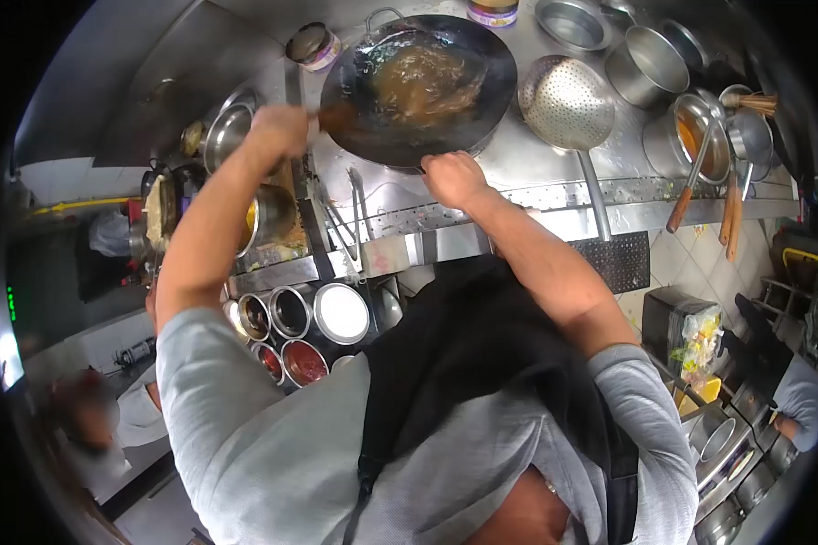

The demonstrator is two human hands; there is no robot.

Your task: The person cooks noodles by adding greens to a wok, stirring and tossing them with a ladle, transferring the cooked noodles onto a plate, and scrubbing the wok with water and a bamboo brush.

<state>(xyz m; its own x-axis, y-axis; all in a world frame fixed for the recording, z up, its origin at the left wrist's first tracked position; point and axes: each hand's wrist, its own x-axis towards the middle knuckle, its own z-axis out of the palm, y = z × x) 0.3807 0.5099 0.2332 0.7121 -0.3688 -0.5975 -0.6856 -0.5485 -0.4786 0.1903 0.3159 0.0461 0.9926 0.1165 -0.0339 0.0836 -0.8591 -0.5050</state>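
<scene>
A large dark wok (354, 136) sits on the steel stove top, with bubbling brown liquid (423, 82) inside. My right hand (454, 177) is closed on the wok's near edge, its exact grip hidden by the fingers. At the wok's left side, my left hand (282, 132) is closed round a wooden-handled utensil (338, 117). Motion blurs that utensil, and I cannot make out its far end. A perforated metal strainer (568, 100) rests just right of the wok. Metal tongs (341, 222) lie on the counter between my forearms.
Steel pots (647, 65) and a pot with wooden-handled tools (691, 136) stand right. Tins (314, 45) flank the wok's far side. Sauce containers (304, 361) and a white-filled one (341, 313) sit below the counter edge. Other people appear at lower left (141, 413) and right (800, 400).
</scene>
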